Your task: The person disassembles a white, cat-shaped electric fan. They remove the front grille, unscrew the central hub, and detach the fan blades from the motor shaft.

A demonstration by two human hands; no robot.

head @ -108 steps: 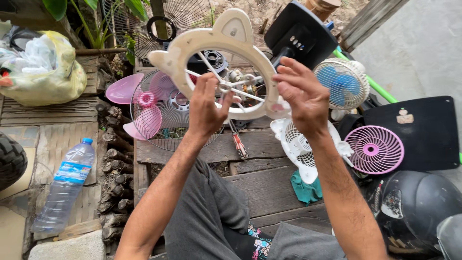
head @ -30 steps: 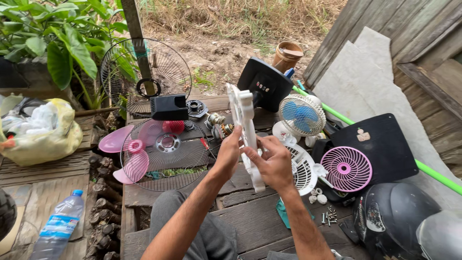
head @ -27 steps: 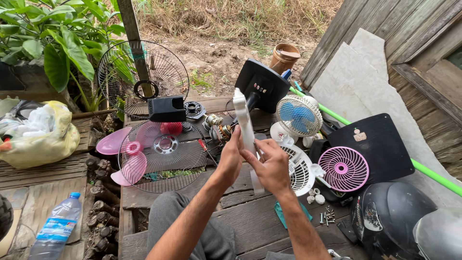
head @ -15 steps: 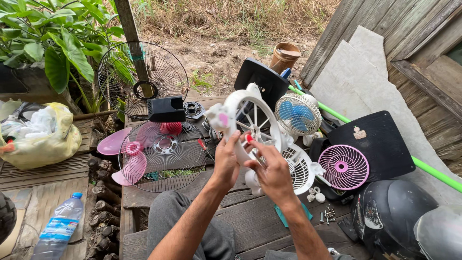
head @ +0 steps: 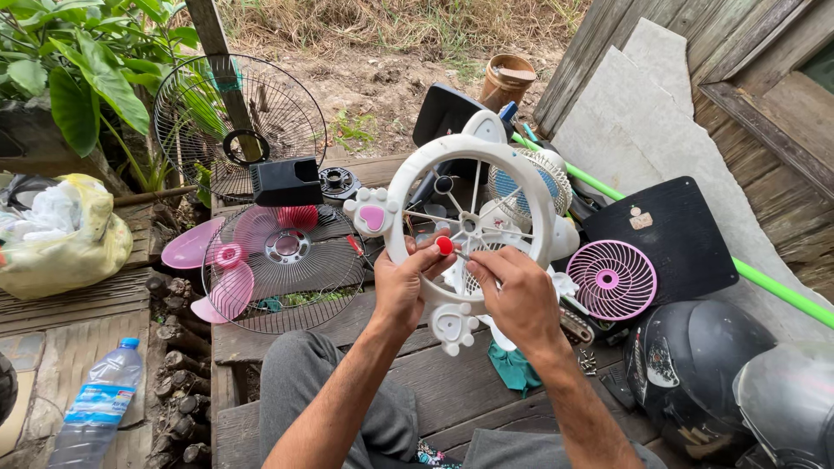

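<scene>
Left hand [head: 401,291] grips fan frame [head: 469,187] rim.

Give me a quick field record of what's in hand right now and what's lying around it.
Left hand: grips the lower rim of the white round plastic fan frame with paw-shaped feet, thumb by a small red knob.
Right hand: pinches a thin tool at the frame's hub; tip too small to tell.
Frame pose: upright, facing the camera.
Left of it: pink fan blades under a wire grille.
Right of it: pink round fan grille, black helmet.
</scene>
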